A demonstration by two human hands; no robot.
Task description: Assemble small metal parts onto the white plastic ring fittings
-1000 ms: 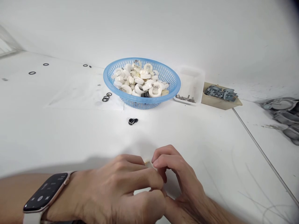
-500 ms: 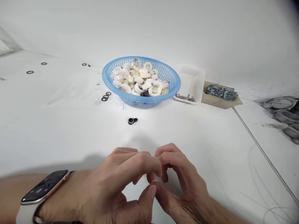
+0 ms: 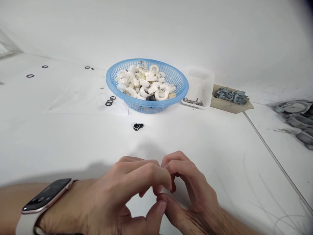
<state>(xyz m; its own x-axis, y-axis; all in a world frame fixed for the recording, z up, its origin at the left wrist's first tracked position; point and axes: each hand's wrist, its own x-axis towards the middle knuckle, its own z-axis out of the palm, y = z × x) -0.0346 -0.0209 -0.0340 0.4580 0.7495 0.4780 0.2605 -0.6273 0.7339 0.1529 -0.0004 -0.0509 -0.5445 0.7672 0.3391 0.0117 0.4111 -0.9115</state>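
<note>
My left hand (image 3: pixel 139 186), with a watch (image 3: pixel 47 195) on its wrist, is curled at the near middle of the table. Its thumb and fingers bend toward the fingertips of my right hand (image 3: pixel 189 186), which is curled in the same way. The fingertips of both hands meet and overlap. Whatever they may pinch between them is hidden or too small to make out. Beyond the hands a small black part with a silvery ring (image 3: pixel 138 126) lies on the white table.
A blue basket (image 3: pixel 182 93) holds several white ring-shaped parts. To its right stand a white tray (image 3: pixel 207 88) with metal pins and a beige box (image 3: pixel 227 106) with grey metal parts. Black rings (image 3: pixel 109 102) lie at the left; grey metal parts (image 3: pixel 300 120) sit far right.
My left thumb and index finger have shifted slightly right, and the left thumb now overlaps the right thumb's tip. The scene has moved very slightly left in view.
</note>
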